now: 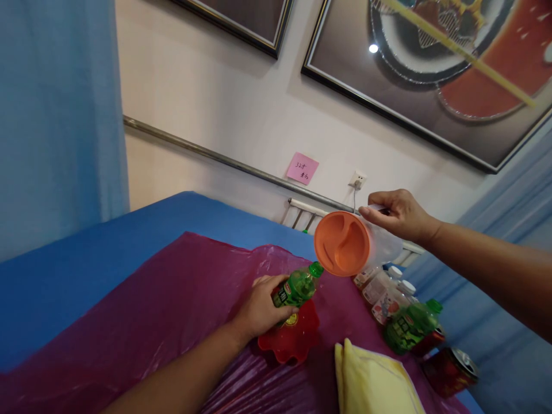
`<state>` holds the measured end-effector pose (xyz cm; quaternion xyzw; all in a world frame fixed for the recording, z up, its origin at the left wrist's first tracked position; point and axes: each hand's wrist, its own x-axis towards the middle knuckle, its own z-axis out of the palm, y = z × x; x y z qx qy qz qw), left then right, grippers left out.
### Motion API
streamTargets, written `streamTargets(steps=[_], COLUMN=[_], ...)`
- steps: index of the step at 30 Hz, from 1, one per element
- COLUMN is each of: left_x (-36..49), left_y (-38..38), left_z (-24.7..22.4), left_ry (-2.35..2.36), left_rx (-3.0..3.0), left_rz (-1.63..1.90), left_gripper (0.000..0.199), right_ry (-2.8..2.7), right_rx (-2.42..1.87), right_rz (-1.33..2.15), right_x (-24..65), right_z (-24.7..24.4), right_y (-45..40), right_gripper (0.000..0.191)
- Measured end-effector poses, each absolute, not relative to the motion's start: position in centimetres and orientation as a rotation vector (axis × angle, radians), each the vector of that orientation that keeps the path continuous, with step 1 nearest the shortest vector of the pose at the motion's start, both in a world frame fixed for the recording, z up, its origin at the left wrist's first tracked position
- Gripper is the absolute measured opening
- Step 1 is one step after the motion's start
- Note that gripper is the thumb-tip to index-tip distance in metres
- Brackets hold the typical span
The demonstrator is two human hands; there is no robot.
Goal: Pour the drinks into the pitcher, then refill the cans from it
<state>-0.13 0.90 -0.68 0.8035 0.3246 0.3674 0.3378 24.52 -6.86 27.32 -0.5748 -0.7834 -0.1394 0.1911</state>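
My left hand point(264, 305) is wrapped round a green-capped bottle point(297, 287) with a dark label, tilted above a red wavy-edged dish point(293, 339). To the upper right, my right hand point(399, 214) grips the handle of a clear pitcher point(386, 244) with an orange lid point(342, 243). The pitcher is raised and tipped so that its lid faces me. A small gap separates the lid from the bottle's cap. My right palm's inner side is hidden.
A purple plastic sheet point(185, 299) covers part of the blue surface point(150, 221). At the right stand several bottles point(388, 299), another green bottle point(409, 326) and dark red cans point(448, 371). A folded yellow cloth point(375, 379) lies in front. Blue curtains point(60, 115) hang on both sides.
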Motion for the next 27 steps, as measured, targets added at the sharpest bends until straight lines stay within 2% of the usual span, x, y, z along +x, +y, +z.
streamTargets(steps=[27], left_x=[-0.11], left_y=[0.82], left_z=[-0.37], left_ry=[0.854], left_rx=[2.079], left_rz=[0.980], left_gripper=[0.067], right_ry=[-2.183], right_rx=[-1.577], right_rz=[-0.486], right_x=[24.34], right_z=[27.29], right_y=[-7.64], right_gripper=[0.050])
